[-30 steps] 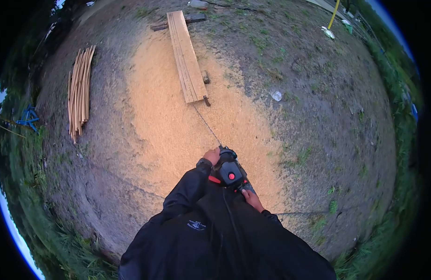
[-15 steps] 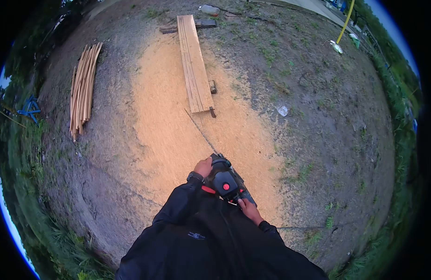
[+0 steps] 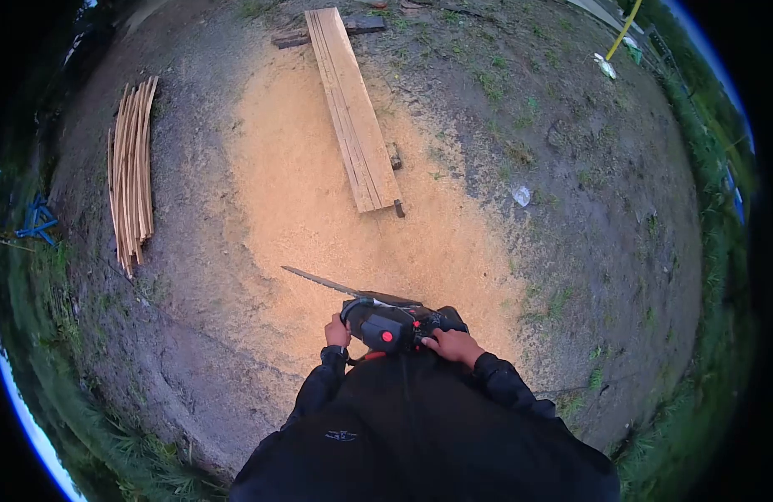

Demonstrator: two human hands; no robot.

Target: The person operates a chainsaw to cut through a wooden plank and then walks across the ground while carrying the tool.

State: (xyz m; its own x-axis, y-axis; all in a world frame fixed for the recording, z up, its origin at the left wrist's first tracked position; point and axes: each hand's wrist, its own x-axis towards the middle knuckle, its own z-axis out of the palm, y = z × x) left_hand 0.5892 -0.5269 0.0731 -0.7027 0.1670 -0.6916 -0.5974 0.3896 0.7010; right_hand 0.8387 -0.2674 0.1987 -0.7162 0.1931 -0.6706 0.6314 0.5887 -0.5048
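Note:
I hold a chainsaw (image 3: 388,328) close against my body, its bar (image 3: 319,279) pointing forward and to the left over the sawdust. My left hand (image 3: 337,331) is closed round the front handle. At the rear of the saw, my right hand (image 3: 453,345) grips near the back handle, its fingers partly hidden. Ahead lies a long wooden plank (image 3: 350,109) with several lengthwise lines or cuts; the bar is apart from its near end.
Sawdust (image 3: 278,167) covers the ground round the plank. A dark timber (image 3: 366,25) lies under its far end and a small block (image 3: 393,156) beside it. A bundle of thin wood strips (image 3: 131,176) lies at left. Crumpled clear plastic (image 3: 521,196) is at right.
The chainsaw has turned left and its bar has swung away from the plank's near end. Both hands keep hold of it. The view has shifted slightly.

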